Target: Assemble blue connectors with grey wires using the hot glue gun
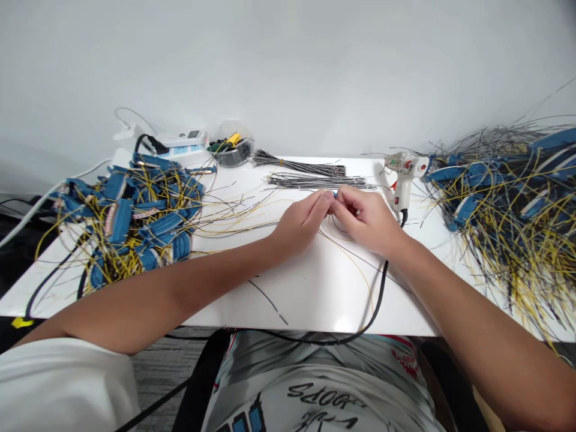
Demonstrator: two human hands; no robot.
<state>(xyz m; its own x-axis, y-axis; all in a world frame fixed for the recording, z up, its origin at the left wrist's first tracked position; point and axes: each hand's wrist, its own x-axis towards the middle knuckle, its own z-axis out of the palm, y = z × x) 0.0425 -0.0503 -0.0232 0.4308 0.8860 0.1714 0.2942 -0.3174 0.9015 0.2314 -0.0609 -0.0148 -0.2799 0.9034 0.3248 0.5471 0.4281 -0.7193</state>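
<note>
Both hands meet over the middle of the white table. My left hand (pixel 302 221) is closed, its thumb and fingertips pressed on a small blue piece (pixel 335 195). My right hand (pixel 365 217) pinches the same piece from the other side, its fingers curled. Most of the piece is hidden by the fingertips. Thin yellow and black wires (pixel 355 251) run out below the hands onto the table. Just behind the hands lie two bundles of grey-black wires (pixel 317 180).
A pile of blue parts with yellow wires (pixel 119 222) covers the left; a larger one (pixel 517 222) covers the right. A white glue gun (pixel 404 183) stands right of the hands, its black cable (pixel 381 294) looping forward. Behind left are a power strip (pixel 184 147) and a round container (pixel 234 157).
</note>
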